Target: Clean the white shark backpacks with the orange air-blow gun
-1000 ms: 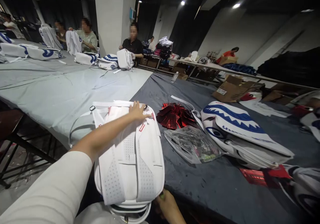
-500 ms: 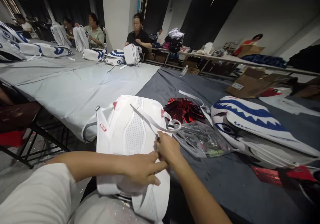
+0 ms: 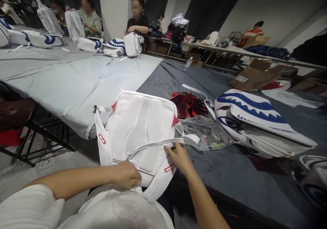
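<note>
Clock dirs from ctr of white backpack [image 3: 135,126], which sits tilted, back panel up, bottom end near wearer's white top [image 3: 122,208].

L hand [image 3: 127,174], 7 o'clock, at lower part of bag: fingers curled in; can't tell if gripping fabric. R hand [image 3: 181,159], 4 o'clock, at bag's R side: fingers closed round sm. green-and-black item [image 3: 174,149], mostly hidden. Loose webbing strap [image 3: 163,141] crosses lower back panel, just above R hand. Shoulder strap w/ red label [image 3: 162,179] at 5 o'clock.

Nearby on dark table cover [image 3: 158,82]: red shiny tags [image 3: 187,104], 2 o'clock; clear plastic bag [image 3: 206,130], 3 o'clock, close to tags; blue-and-white backpack [image 3: 255,120], also 3 o'clock, farther out. Clear bottle [image 3: 188,63] at 1. Co-worker in black top [image 3: 139,23] at 12, behind another white bag [image 3: 133,45].
</note>
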### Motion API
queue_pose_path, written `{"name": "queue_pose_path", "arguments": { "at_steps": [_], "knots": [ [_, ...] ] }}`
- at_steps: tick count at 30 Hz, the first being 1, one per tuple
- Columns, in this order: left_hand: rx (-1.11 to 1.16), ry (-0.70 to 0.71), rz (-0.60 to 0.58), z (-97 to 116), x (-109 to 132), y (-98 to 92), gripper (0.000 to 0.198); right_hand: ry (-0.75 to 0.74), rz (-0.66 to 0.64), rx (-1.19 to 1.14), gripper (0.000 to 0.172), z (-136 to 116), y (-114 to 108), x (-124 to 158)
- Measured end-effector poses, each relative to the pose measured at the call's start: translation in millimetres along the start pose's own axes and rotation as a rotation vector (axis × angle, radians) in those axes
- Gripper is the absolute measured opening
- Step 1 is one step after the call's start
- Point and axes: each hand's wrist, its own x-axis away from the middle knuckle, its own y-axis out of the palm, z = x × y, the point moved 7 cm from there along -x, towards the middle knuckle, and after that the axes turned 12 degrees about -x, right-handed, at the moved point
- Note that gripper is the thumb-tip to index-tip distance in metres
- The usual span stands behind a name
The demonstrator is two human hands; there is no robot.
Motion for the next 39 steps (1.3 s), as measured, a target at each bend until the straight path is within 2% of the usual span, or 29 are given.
{"name": "queue_pose_path", "arguments": {
  "at_steps": [2, 3, 4, 5, 7, 9, 11, 12, 13, 14, 15, 17, 18, 20, 22, 23, 25, 28, 31, 36, 39],
  "knots": [
    [0.045, -0.19, 0.159, -22, -20, -56.2, 0.037, 0.027, 0.015, 0.018, 0.041, 1, 7, 7],
    [0.024, -0.287, 0.238, -32, -32, -78.1, 0.04, 0.038, 0.02, 0.026, 0.043, -1, 10, 12],
    [-0.016, -0.37, 0.285, -38, -44, -91.3, 0.043, 0.043, 0.025, 0.027, 0.043, -3, 10, 17],
    [-0.059, -0.422, 0.289, -40, -58, -94.6, 0.046, 0.044, 0.027, 0.018, 0.043, -5, 9, 22],
    [-0.11, -0.386, 0.183, -26, -83, -75.3, 0.058, 0.035, 0.021, -0.046, 0.035, -4, 1, 34],
    [-0.096, -0.171, 0.027, 6, -95, -40.7, 0.063, -0.011, -0.01, -0.209, 0.025, -1, -12, 49],
    [-0.024, 0.148, -0.127, 42, -89, -14.0, 0.05, -0.062, -0.071, -0.392, 0.021, -1, -26, 68],
    [0.011, 0.26, -0.18, 52, -83, -9.5, 0.038, -0.071, -0.069, -0.435, 0.022, -1, -35, 77],
    [0.031, 0.312, -0.192, 53, -79, -12.5, 0.027, -0.06, -0.023, -0.432, 0.022, -2, -45, 85],
    [0.029, 0.302, -0.152, 46, -78, -22.7, 0.021, -0.033, 0.07, -0.387, 0.024, -3, -55, 92],
    [-0.002, 0.251, -0.058, 31, -82, -39.2, 0.02, -0.008, 0.196, -0.323, 0.027, -8, -66, 98],
    [-0.143, 0.111, 0.216, -8, -99, -81.3, 0.026, -0.024, 0.439, -0.231, 0.04, -30, -81, 105],
    [-0.234, 0.081, 0.335, -26, -111, -99.7, 0.027, -0.086, 0.491, -0.225, 0.043, -47, -81, 103],
    [-0.405, 0.118, 0.42, -51, -142, -119.7, 0.023, -0.245, 0.472, -0.229, 0.04, -81, -72, 85],
    [-0.491, 0.211, 0.35, -65, -175, -121.5, 0.013, -0.326, 0.365, -0.193, 0.032, -102, -56, 60],
    [-0.502, 0.264, 0.295, -67, -187, -119.0, 0.009, -0.313, 0.308, -0.164, 0.03, -103, -47, 46],
    [-0.498, 0.336, 0.212, -67, -198, -112.8, 0.012, -0.183, 0.245, -0.122, 0.032, -88, -33, 23],
    [-0.446, 0.392, 0.179, -59, -195, -104.9, 0.022, 0.043, 0.26, -0.186, 0.037, -42, -21, 2],
    [-0.397, 0.408, 0.179, -56, -188, -98.4, 0.026, 0.104, 0.233, -0.269, 0.04, -10, -12, -6],
    [-0.446, 0.416, 0.174, -65, -194, -98.2, 0.04, 0.139, 0.176, -0.22, 0.039, -4, -8, -11],
    [-0.417, 0.398, 0.114, -72, -194, -104.3, 0.032, 0.152, 0.176, -0.164, 0.039, -9, -8, -8]
  ]
}}
